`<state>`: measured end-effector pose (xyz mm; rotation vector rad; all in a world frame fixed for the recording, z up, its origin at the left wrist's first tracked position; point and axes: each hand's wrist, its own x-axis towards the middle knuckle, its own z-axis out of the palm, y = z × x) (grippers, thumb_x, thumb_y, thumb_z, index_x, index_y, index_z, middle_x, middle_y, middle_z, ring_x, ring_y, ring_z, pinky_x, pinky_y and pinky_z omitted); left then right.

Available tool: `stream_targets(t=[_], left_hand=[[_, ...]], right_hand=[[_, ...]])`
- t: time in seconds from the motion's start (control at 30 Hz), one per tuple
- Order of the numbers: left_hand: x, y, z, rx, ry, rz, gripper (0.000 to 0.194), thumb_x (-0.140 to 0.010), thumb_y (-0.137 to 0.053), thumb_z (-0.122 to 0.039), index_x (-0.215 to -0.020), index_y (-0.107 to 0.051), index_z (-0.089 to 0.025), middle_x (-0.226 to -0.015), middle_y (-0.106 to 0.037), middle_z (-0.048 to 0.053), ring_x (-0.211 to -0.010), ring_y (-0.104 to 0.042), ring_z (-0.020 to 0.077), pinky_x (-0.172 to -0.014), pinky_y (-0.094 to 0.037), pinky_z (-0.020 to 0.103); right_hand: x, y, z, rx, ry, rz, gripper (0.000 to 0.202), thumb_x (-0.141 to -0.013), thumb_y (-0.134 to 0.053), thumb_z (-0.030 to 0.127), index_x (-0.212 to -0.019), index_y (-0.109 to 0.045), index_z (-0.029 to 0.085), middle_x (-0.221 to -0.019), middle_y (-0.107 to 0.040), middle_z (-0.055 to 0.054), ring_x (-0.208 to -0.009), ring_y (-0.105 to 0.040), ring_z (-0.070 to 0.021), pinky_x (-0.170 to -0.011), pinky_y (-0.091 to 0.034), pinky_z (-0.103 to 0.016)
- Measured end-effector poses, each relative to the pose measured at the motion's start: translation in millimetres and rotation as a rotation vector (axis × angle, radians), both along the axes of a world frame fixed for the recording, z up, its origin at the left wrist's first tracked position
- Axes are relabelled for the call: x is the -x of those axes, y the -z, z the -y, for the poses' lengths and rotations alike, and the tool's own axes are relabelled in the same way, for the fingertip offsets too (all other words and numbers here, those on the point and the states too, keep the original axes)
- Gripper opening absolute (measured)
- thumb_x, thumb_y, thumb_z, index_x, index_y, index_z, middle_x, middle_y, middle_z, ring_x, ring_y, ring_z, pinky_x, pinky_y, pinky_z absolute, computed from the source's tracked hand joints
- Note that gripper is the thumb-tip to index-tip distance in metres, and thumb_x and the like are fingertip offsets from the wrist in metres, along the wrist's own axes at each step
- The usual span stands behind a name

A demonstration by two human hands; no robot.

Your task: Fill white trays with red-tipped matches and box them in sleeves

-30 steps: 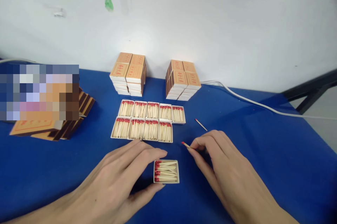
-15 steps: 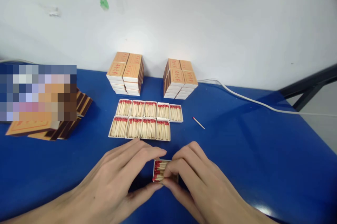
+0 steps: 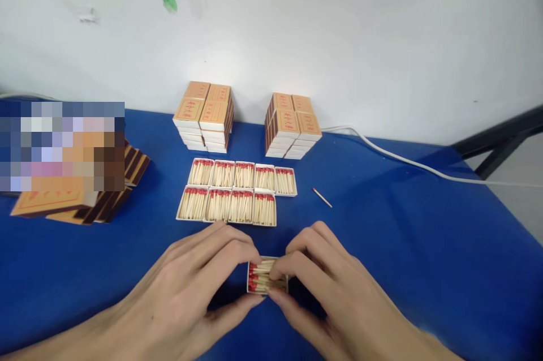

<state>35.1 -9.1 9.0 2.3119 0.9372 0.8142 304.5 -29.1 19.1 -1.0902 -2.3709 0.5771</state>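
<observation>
An open matchbox tray (image 3: 288, 288) with red-tipped matches (image 3: 263, 277) lies in front of me, the red heads toward its left end. My left hand (image 3: 203, 276) grips the left end of this tray, index finger at the far side and thumb along the near side. My right hand (image 3: 324, 282) closes on the right part, its index fingertip down on the matches and its thumb at the near rim. Its fingers partly hide the tray's right end. Just beyond my hands stand two rows of filled matchbox trays (image 3: 240, 222), their match heads pointing away from me.
Two block-shaped stacks of matchboxes, a left stack (image 3: 203, 115) and a right stack (image 3: 292, 126), stand by the wall. More matchboxes (image 3: 108, 208) pile up at left, partly pixelated. One loose match (image 3: 322, 197) lies right of the rows. A white cable (image 3: 394, 153) crosses the blue table (image 3: 424, 248).
My left index finger has bent in onto the tray's far left corner. My right index finger and thumb have shifted slightly right and apart, uncovering more matches.
</observation>
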Motion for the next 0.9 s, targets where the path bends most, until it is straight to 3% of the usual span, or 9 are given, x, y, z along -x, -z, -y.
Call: stream_targets(t=[0.2, 0.33, 0.43, 0.5, 0.67, 0.8, 0.9], left_hand=[[3, 1.4, 2, -0.055, -0.017, -0.016, 0.008, -0.114, -0.073, -0.018, -0.117, -0.073, -0.026, -0.119, -0.079, 0.002, -0.099, -0.080, 0.0166, -0.084, -0.067, 0.028], [4, 2.9, 3, -0.072, -0.024, -0.025, 0.008, -0.115, -0.073, -0.020, -0.120, -0.075, -0.026, -0.123, -0.081, 0.004, -0.104, -0.083, 0.0185, -0.088, -0.070, 0.030], [4, 1.3, 1, -0.065, -0.023, -0.023, 0.009, -0.116, -0.073, -0.021, -0.123, -0.075, -0.026, -0.125, -0.083, 0.004, -0.108, -0.085, 0.0186, -0.092, -0.072, 0.030], [4, -0.7, 0, -0.069, -0.024, -0.026, 0.008, -0.117, -0.072, -0.022, -0.123, -0.075, -0.026, -0.127, -0.085, 0.003, -0.112, -0.086, 0.0180, -0.097, -0.072, 0.029], [4, -5.0, 1, -0.093, -0.002, -0.088, 0.013, -0.122, -0.066, -0.027, -0.132, -0.072, -0.029, -0.138, -0.088, 0.000, -0.127, -0.086, 0.0165, -0.110, -0.071, 0.029], [6, -6.1, 2, -0.063, 0.012, -0.063, 0.017, -0.122, -0.063, -0.024, -0.136, -0.069, -0.029, -0.127, -0.088, 0.000, -0.115, -0.087, 0.0166, -0.100, -0.072, 0.028], [7, -5.1, 0, -0.037, 0.006, -0.052, 0.021, -0.120, -0.064, -0.022, -0.141, -0.067, -0.028, -0.125, -0.085, 0.000, -0.108, -0.085, 0.0153, -0.094, -0.070, 0.024]], right_hand=[[-9, -11.7, -9, -0.042, 0.080, -0.037, 0.008, -0.118, -0.070, 0.019, -0.113, -0.074, 0.025, -0.104, -0.072, -0.003, -0.094, -0.067, -0.0197, -0.080, -0.061, -0.033], [-27, -6.2, -23, -0.242, 0.411, 0.106, 0.006, -0.120, -0.069, 0.029, -0.119, -0.075, 0.026, -0.100, -0.071, -0.004, -0.093, -0.072, -0.0233, -0.079, -0.060, -0.038], [-42, 6.7, -34, -0.295, 0.600, 0.271, 0.032, -0.123, -0.063, 0.051, -0.131, -0.075, 0.022, -0.105, -0.073, -0.008, -0.096, -0.074, -0.0293, -0.072, -0.057, -0.041], [-49, 13.9, -39, -0.271, 0.611, 0.308, 0.039, -0.126, -0.055, 0.055, -0.128, -0.075, 0.022, -0.102, -0.073, -0.008, -0.094, -0.074, -0.0299, -0.071, -0.055, -0.041], [-50, 16.7, -40, -0.244, 0.541, 0.290, 0.035, -0.128, -0.051, 0.046, -0.114, -0.074, 0.022, -0.095, -0.072, -0.006, -0.089, -0.071, -0.0280, -0.068, -0.051, -0.040], [-44, 7.2, -34, -0.365, 0.529, 0.327, 0.025, -0.126, -0.058, 0.035, -0.113, -0.073, 0.021, -0.096, -0.071, -0.005, -0.090, -0.069, -0.0275, -0.072, -0.052, -0.041], [-35, -3.4, -29, -0.369, 0.462, 0.234, 0.015, -0.124, -0.065, 0.029, -0.114, -0.073, 0.022, -0.096, -0.070, -0.003, -0.089, -0.069, -0.0240, -0.077, -0.055, -0.038]])
